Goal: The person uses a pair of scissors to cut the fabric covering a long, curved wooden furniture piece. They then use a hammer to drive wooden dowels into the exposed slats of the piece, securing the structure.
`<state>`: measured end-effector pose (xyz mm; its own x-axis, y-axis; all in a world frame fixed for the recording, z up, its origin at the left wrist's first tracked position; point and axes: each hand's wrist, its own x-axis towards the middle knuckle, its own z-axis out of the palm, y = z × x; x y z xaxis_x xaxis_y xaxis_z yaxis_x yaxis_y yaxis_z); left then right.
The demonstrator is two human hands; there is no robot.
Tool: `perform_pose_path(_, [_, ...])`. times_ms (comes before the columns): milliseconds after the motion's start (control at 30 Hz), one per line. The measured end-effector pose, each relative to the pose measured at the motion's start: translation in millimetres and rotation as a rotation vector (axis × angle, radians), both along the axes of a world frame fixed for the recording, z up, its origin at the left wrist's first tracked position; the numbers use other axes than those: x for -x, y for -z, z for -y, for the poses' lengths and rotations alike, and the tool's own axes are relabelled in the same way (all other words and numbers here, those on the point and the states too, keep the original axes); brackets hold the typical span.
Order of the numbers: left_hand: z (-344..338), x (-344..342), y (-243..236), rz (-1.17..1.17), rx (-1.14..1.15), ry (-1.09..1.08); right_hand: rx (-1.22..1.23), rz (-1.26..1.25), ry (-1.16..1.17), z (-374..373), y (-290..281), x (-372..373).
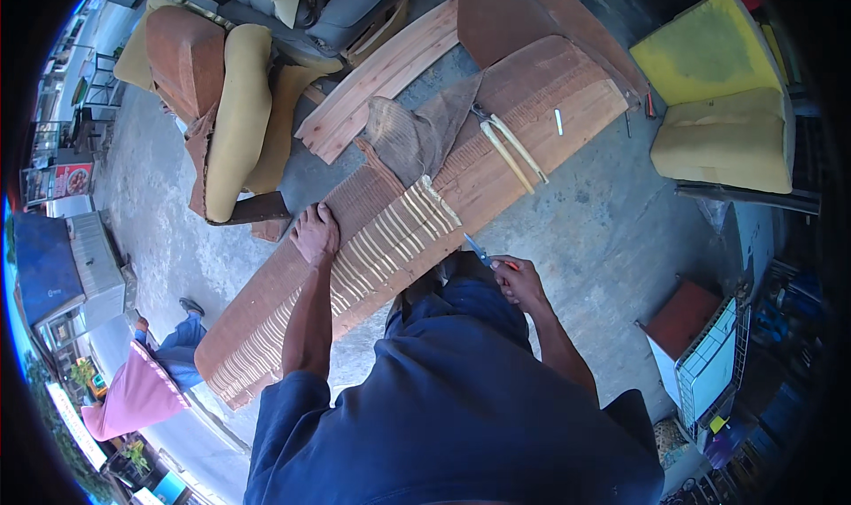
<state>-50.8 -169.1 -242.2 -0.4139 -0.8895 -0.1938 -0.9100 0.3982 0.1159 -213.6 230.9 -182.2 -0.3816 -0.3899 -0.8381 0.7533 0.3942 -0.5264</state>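
Note:
My left hand rests, fingers apart, on brown ribbed fabric laid along a long wooden board. Beside it a strip with many pale parallel bands runs diagonally down to the lower left. My right hand grips an orange-handled cutting tool by the board's near edge, blade pointing up-left. A crumpled grey-brown cloth lies on the board's upper part. Farther right on it are a long pale-handled tool with a dark head and a small white stick.
Planks, padded pieces and grey seats lie beyond the board. A yellow seat stands right, a wire-framed box lower right. At left a person in pink and blue is near the board's end, by the street.

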Motion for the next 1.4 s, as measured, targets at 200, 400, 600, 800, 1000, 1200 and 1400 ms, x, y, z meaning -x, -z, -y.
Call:
perform_pose_path(200, [4,3,4,-0.004,0.005,0.009,0.065,0.013,0.05,5,11,-13])
perform_pose_path(400, [4,-1,5,-0.012,0.013,-0.003,0.103,0.017,0.082,18,16,-14])
perform_pose_path(600, [3,-3,6,-0.023,0.038,0.006,0.089,0.019,0.064,31,8,-8])
perform_pose_path(800, [-7,-6,5,-0.037,0.012,0.05,0.037,-0.021,0.066,40,0,-10])
perform_pose_path(1000, [-15,-14,0,-0.05,-0.033,0.046,0.066,-0.164,0.168,42,14,-53])
perform_pose_path(1200, [-15,-6,-8,-0.051,-0.045,0.089,0.017,-0.472,-0.022,38,34,-37])
perform_pose_path(1400, [-16,-16,-2,-0.05,0.005,0.093,0.066,-1.044,-0.267,23,59,-18])
